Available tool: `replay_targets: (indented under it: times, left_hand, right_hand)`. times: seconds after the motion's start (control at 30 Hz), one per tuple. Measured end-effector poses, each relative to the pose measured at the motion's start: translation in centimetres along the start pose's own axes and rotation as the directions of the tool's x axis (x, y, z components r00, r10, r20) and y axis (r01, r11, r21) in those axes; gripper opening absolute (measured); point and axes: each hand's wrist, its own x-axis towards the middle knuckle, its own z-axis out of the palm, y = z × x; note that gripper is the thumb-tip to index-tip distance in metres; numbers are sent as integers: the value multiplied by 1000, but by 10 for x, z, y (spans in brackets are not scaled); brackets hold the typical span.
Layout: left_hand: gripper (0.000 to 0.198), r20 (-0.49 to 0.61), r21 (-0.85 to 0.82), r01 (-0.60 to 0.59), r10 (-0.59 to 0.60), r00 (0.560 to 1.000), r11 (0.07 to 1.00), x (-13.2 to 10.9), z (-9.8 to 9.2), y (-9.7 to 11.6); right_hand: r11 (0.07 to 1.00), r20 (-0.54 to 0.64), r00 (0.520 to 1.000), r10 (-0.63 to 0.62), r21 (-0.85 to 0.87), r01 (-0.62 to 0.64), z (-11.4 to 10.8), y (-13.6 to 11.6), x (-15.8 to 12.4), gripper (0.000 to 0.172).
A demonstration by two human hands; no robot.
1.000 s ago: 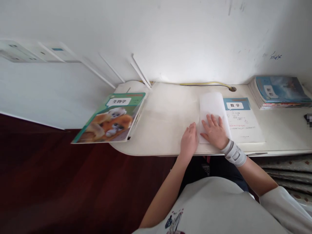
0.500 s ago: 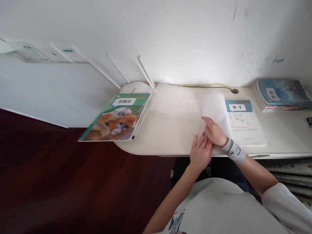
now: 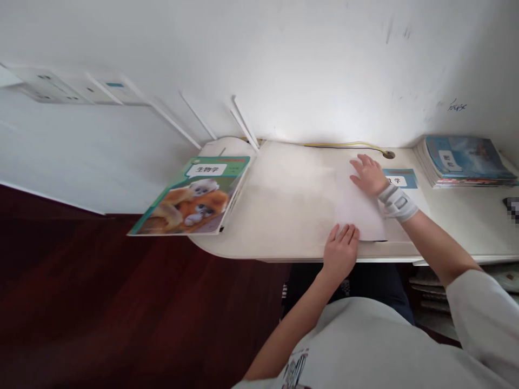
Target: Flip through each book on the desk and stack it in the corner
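Note:
A white sheet of paper [image 3: 359,208] lies flat on the white desk [image 3: 284,216], over the left part of a booklet with a blue title label [image 3: 399,178]. My right hand [image 3: 368,174] rests open and flat on the far end of the sheet, a grey brace round its wrist. My left hand [image 3: 340,251] lies open at the sheet's near left corner by the desk's front edge, fingers stretched onto the paper.
A green textbook with an orange monkey cover [image 3: 190,197] hangs over the desk's left end. A stack of books [image 3: 462,161] sits at the far right. A yellow cable [image 3: 344,145] runs along the wall. Dark wooden floor lies to the left.
The curled sheet now lies flat. My right hand slid from its near end up to its far end. My left hand moved to the near left corner.

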Motion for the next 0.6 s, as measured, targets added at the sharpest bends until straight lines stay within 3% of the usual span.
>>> replay_targets:
  times: [0.17, 0.33, 0.6]
  left_hand:
    - [36, 48, -8, 82, -82, 995, 997, 2, -3, 1]
    - [57, 199, 61, 224, -231, 952, 973, 11, -13, 4]
    - [58, 276, 52, 206, -213, 937, 977, 12, -17, 3]
  right_hand:
    - [986, 152, 988, 20, -169, 6, 6, 12, 41, 51]
    - [970, 217, 975, 40, -244, 15, 11, 9, 42, 37]
    - [984, 229, 973, 30, -177, 11, 24, -4, 52, 34]
